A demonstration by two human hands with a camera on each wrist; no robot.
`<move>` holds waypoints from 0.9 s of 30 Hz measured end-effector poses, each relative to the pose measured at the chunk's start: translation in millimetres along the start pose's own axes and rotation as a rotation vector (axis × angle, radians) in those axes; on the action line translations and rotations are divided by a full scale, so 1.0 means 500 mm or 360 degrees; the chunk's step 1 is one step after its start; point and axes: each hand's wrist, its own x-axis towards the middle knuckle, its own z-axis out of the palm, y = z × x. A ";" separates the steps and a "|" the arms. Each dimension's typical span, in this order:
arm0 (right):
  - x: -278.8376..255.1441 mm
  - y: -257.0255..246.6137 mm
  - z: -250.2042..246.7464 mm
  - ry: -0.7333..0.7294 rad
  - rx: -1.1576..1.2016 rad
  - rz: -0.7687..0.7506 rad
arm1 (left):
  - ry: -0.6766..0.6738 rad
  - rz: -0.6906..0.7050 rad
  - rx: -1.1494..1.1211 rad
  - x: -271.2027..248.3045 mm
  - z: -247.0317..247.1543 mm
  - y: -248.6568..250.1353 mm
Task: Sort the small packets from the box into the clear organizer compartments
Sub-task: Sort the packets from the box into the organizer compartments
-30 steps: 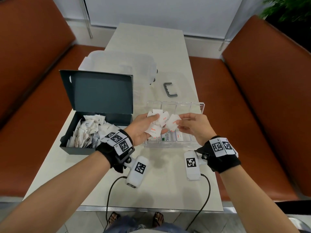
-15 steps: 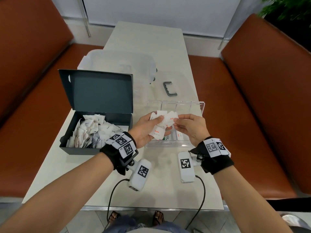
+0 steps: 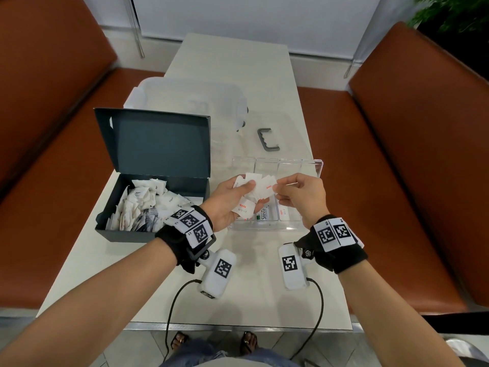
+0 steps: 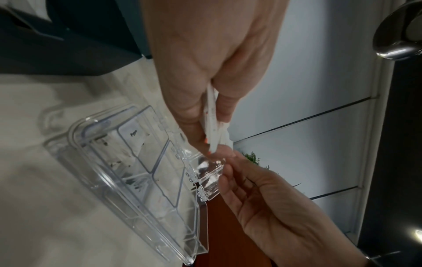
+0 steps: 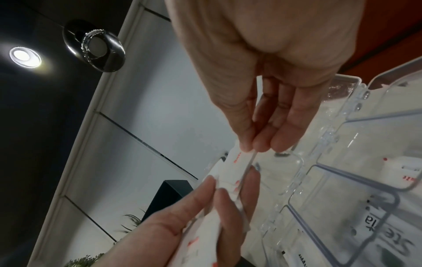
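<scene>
My left hand [image 3: 227, 201] is raised above the clear organizer [image 3: 318, 165], fingers curled around a bunch of packets [image 3: 252, 193]. My right hand [image 3: 301, 197] pinches one packet [image 3: 266, 187] by its edge. The box [image 3: 127, 231] sits left, open.

Place: looking like a café or restaurant booth.
Seating: two brown padded benches [image 3: 423, 160] are facing each other across a narrow pale tabletop [image 3: 238, 64].
Wall: white panelling [image 3: 238, 14] is running behind the table end.
Ceiling: a recessed spotlight [image 5: 24, 56] is glowing overhead.
Greenery: a plant [image 3: 455, 11] is showing at the corner.
</scene>
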 end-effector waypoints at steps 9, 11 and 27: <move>0.001 0.001 0.010 -0.0101 0.0115 0.0151 | -0.0012 0.0001 0.0047 -0.001 -0.001 0.000; 0.000 0.002 0.009 -0.0225 0.0237 0.0226 | -0.0013 0.0011 0.0059 -0.002 -0.001 0.001; 0.004 0.008 -0.003 -0.0226 0.0436 0.0116 | -0.0011 -0.0061 -0.0071 -0.009 0.015 0.008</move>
